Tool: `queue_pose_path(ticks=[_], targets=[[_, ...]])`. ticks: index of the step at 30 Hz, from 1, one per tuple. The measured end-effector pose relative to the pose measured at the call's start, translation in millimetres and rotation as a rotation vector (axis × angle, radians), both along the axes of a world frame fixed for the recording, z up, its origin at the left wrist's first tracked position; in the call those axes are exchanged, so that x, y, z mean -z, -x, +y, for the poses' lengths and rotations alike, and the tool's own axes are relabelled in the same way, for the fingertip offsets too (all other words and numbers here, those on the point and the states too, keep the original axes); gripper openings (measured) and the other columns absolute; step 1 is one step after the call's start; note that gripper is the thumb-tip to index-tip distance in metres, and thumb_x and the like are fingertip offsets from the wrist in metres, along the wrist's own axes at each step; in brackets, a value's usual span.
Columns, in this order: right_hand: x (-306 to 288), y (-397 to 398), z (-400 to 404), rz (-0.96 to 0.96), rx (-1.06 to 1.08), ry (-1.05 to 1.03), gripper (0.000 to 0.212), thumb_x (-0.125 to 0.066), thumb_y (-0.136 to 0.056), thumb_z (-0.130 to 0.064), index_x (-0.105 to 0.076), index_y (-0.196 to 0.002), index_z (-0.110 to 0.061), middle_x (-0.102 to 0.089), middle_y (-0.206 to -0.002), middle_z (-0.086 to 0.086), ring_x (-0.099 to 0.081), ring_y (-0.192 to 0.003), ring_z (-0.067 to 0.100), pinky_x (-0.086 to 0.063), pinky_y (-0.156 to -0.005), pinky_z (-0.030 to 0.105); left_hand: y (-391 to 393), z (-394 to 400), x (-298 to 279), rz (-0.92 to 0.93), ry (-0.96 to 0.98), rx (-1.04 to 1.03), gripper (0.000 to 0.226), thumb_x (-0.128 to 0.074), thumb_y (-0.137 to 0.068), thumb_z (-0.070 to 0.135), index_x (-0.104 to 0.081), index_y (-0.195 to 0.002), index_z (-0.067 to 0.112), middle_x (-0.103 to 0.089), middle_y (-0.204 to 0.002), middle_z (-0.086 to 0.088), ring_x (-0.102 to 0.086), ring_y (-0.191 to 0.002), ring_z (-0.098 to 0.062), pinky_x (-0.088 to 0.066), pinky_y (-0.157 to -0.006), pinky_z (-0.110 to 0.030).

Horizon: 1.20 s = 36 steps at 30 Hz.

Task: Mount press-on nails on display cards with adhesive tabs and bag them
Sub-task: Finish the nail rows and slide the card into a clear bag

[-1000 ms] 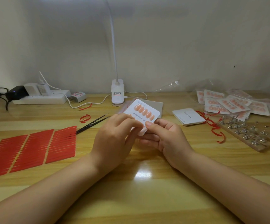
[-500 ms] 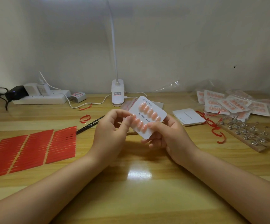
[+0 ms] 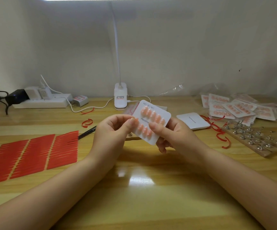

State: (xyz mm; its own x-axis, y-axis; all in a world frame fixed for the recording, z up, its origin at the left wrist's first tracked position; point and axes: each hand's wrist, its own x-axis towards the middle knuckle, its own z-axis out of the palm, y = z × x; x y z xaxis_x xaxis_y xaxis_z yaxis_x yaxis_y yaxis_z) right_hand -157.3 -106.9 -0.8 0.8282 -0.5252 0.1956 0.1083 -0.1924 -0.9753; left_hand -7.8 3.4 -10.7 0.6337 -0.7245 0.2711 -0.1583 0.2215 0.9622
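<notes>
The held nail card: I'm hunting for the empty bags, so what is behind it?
Behind the nail card, a grey sheet and a red-striped clear bag peek out on the table; the rest is covered.

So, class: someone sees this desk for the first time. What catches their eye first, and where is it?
Probably the white display card of peach nails, held up at centre by both hands. Next, the red adhesive sheets lying flat at the left, then the heap of bagged cards at the far right.

I see a white display card (image 3: 152, 121) tilted above the desk. Two rows of peach press-on nails (image 3: 152, 116) sit on it.
</notes>
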Motion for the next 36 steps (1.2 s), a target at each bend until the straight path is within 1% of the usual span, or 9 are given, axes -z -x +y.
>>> queue_pose_path(ticks=[3, 7, 10, 15, 20, 25, 27, 30, 36], targets=[[-6.6, 5.7, -8.4, 0.077, 0.028, 0.083, 0.035, -0.072, -0.077, -0.038, -0.056, -0.080, -0.007, -0.059, -0.065, 0.005, -0.055, -0.055, 0.017, -0.049, -0.054, 0.029, -10.0, -0.5, -4.7, 0.064, 0.040, -0.082, 0.005, -0.070, -0.087, 0.019, -0.072, -0.091, 0.020, -0.075, -0.089, 0.000, -0.071, -0.090, -0.017, -0.054, -0.075, -0.021], [-11.4, 13.0, -23.8, 0.248, 0.141, 0.376, 0.022, -0.068, -0.088, -0.025, -0.063, -0.080, -0.005, -0.065, -0.067, -0.003, -0.062, -0.058, 0.014, -0.053, -0.061, 0.032, -21.2, 1.3, -15.2, 0.117, 0.052, -0.141, 0.015, -0.069, -0.087, 0.023, -0.070, -0.100, 0.015, -0.074, -0.096, -0.003, -0.069, -0.098, -0.022, -0.054, -0.088, -0.034], [-12.8, 15.3, -26.7, 0.395, 0.137, 0.603, 0.007, -0.068, -0.088, -0.026, -0.074, -0.089, -0.021, -0.066, -0.073, -0.015, -0.065, -0.068, 0.004, -0.051, -0.063, 0.021, -20.7, 2.5, -23.1, 0.148, 0.082, -0.145, 0.013, -0.069, -0.087, 0.021, -0.070, -0.099, 0.014, -0.075, -0.095, -0.003, -0.070, -0.097, -0.021, -0.055, -0.087, -0.033], [-18.7, 15.1, -24.1, 0.497, 0.090, 0.803, 0.041, -0.065, -0.087, -0.010, -0.064, -0.121, -0.033, -0.061, -0.110, -0.021, -0.056, -0.095, -0.008, -0.047, -0.076, 0.014, -15.7, 3.9, -31.3, 0.119, 0.108, -0.150, 0.012, -0.069, -0.087, 0.020, -0.070, -0.098, 0.015, -0.075, -0.092, -0.002, -0.070, -0.092, -0.015, -0.054, -0.082, -0.026], [-27.8, 8.2, -9.1, 0.194, 0.159, 0.263, 0.034, -0.070, -0.079, -0.038, -0.070, -0.107, -0.020, -0.073, -0.095, -0.004, -0.068, -0.083, 0.007, -0.056, -0.074, 0.025, -5.7, 5.6, -32.3, 0.054, 0.085, -0.135, 0.012, -0.069, -0.087, 0.019, -0.070, -0.098, 0.015, -0.074, -0.092, -0.002, -0.070, -0.091, -0.017, -0.056, -0.082, -0.028], [-36.7, 4.2, 8.4, -0.026, 0.098, -0.141, 0.017, -0.060, -0.091, -0.015, -0.072, -0.090, -0.003, -0.073, -0.079, 0.012, -0.068, -0.069, 0.019, -0.056, -0.060, 0.024, 3.7, 8.7, -31.7, -0.083, 0.058, -0.092, 0.006, -0.068, -0.088, 0.020, -0.070, -0.094, 0.019, -0.074, -0.086, 0.005, -0.069, -0.082, -0.008, -0.054, -0.073, -0.018], [-38.6, 4.0, 11.5, -0.027, 0.157, -0.164, 0.019, -0.058, -0.093, -0.011, -0.072, -0.086, -0.002, -0.073, -0.077, 0.013, -0.069, -0.066, 0.019, -0.055, -0.056, 0.024, 5.0, 10.9, -33.6, -0.208, 0.068, -0.143, 0.003, -0.068, -0.089, 0.022, -0.069, -0.091, 0.021, -0.072, -0.089, 0.007, -0.068, -0.085, -0.007, -0.054, -0.072, -0.020], [-43.5, 4.9, 15.1, -0.042, 0.225, -0.217, 0.018, -0.058, -0.093, -0.011, -0.071, -0.087, 0.000, -0.073, -0.077, 0.015, -0.070, -0.065, 0.021, -0.053, -0.052, 0.023, 3.5, 13.9, -36.2, -0.730, 0.140, -0.311, 0.001, -0.067, -0.090, 0.019, -0.068, -0.091, 0.019, -0.064, -0.103, 0.001, -0.062, -0.094, -0.016, -0.053, -0.077, -0.028], [-48.6, 6.3, 25.4, -0.054, 0.196, -0.193, 0.018, -0.059, -0.093, -0.014, -0.073, -0.089, -0.003, -0.075, -0.082, 0.013, -0.072, -0.072, 0.021, -0.052, -0.054, 0.021, 17.3, 20.1, -40.5, -1.282, 0.309, -0.431, 0.007, -0.076, -0.084, 0.018, -0.077, -0.082, 0.011, -0.070, -0.081, -0.004, -0.059, -0.072, -0.027, -0.046, -0.069, -0.039]])
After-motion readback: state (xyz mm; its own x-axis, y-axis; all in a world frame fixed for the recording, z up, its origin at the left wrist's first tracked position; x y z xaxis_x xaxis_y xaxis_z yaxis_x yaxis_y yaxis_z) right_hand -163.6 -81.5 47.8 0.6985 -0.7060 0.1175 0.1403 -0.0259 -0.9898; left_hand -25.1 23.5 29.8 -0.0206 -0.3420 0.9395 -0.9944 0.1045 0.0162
